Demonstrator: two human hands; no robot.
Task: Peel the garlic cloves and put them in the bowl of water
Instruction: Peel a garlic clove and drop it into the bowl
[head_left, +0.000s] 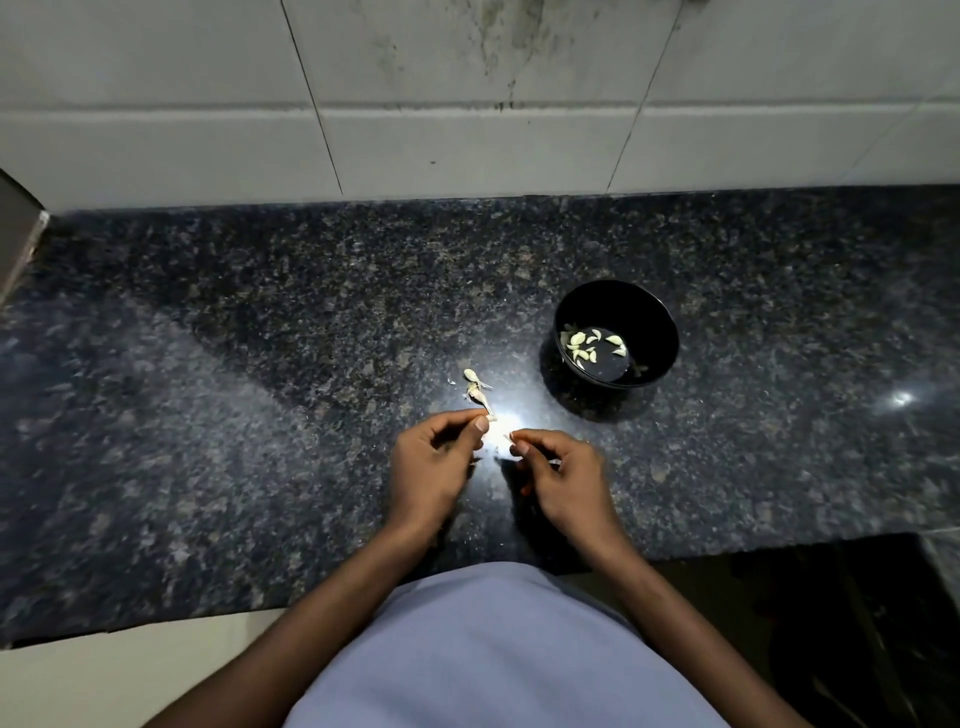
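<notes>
A black bowl (660, 322) of water stands on the dark granite counter, with several peeled garlic cloves (584, 345) floating in it. My left hand (434, 462) pinches a small garlic clove (489, 415) between thumb and forefinger. Just to its right, my right hand (563, 475) pinches a pale scrap of garlic skin (511, 437) at its fingertips. Both hands hover over a bright glare spot on the counter, left of and nearer than the bowl. A few unpeeled cloves and skins (475, 387) lie on the counter just beyond my left hand.
The granite counter (260, 389) runs back to a tiled wall (467, 104). A grey object (18, 228) juts in at the far left edge. The counter's front edge is close to my body, with a dark opening at lower right.
</notes>
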